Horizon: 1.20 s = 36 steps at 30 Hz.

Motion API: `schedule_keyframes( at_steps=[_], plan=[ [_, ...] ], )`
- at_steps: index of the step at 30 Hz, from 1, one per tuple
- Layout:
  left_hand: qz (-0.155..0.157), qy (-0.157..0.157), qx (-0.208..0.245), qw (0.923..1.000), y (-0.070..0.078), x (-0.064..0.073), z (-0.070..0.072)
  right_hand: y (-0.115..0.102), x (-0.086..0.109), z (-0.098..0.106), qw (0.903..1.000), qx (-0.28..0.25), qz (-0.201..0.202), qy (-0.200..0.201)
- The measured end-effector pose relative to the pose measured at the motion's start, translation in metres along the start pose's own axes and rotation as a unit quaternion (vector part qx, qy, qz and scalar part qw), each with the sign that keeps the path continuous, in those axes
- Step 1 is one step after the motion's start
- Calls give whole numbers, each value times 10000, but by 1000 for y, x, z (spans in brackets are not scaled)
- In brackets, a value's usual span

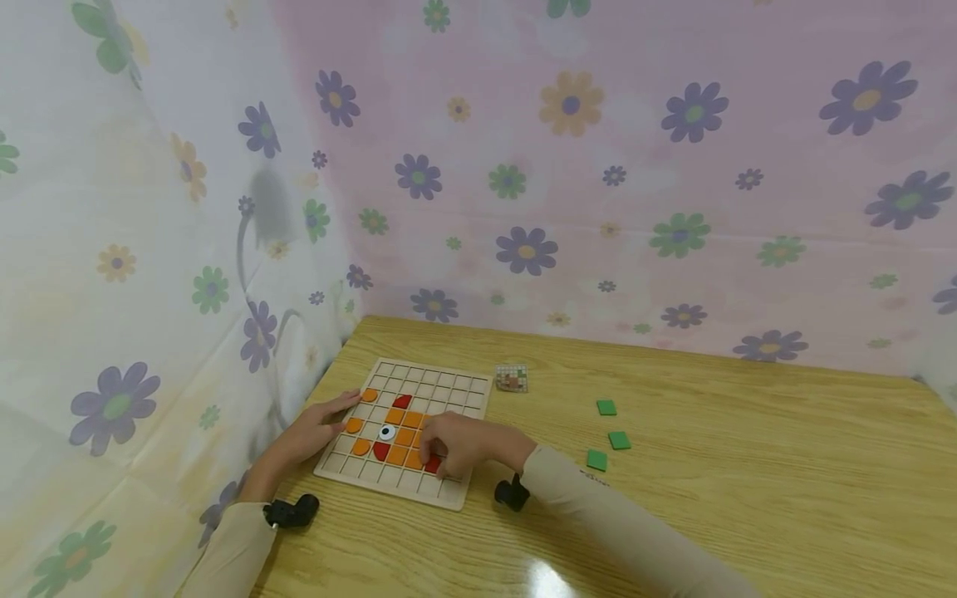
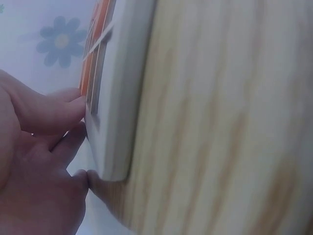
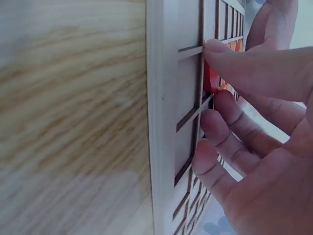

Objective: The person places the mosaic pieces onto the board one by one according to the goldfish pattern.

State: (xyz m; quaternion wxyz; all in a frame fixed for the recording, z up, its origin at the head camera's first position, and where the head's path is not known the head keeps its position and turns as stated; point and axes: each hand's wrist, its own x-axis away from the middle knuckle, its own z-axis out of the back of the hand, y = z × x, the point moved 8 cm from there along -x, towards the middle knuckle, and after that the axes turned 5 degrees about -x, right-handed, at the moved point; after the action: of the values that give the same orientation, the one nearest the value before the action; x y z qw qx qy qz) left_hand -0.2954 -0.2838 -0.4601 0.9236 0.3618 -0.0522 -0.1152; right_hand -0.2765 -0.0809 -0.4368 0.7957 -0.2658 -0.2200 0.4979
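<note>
A wooden grid board (image 1: pixel 429 378) lies on the table, partly filled with coloured tiles. My right hand (image 1: pixel 463 444) reaches over its near right part and pinches a red tile (image 3: pixel 210 78) between thumb and fingertip, down at a grid cell. Along the board's left edge, my left hand (image 1: pixel 310 428) rests with fairly straight fingers, its thumb touching the rim in the left wrist view. Orange square tiles (image 1: pixel 406 438), a white eye tile (image 1: pixel 386 432), two more red tiles (image 1: pixel 402 401) and round orange tiles (image 1: pixel 354 425) sit in other cells.
Three green square tiles (image 1: pixel 619 440) lie apart on the table (image 1: pixel 748 465), right of the board. A small picture card (image 1: pixel 512 379) is by the board's far right corner. Flowered cloth (image 1: pixel 568 183) hangs behind and to the left.
</note>
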Motion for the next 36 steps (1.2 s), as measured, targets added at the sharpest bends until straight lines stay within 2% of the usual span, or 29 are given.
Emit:
schedule_keyframes(
  at_steps=[5,8,18,28,36],
  plan=[
    [7,34,-19,10000,-2,0,0,4,1,1,9988,-480,-85,67],
    [23,46,-54,10000,-1,-1,1,3,2,2,9984,-544,-70,100],
    [-82,57,-85,9999,5,0,3,1,5,6,9993,-54,57,369],
    [-42,23,-136,9999,2,0,1,-1,7,5,9963,483,-100,707],
    [-36,17,-183,9998,-2,-1,0,-9,13,2,9908,891,-64,1012]
  ],
)
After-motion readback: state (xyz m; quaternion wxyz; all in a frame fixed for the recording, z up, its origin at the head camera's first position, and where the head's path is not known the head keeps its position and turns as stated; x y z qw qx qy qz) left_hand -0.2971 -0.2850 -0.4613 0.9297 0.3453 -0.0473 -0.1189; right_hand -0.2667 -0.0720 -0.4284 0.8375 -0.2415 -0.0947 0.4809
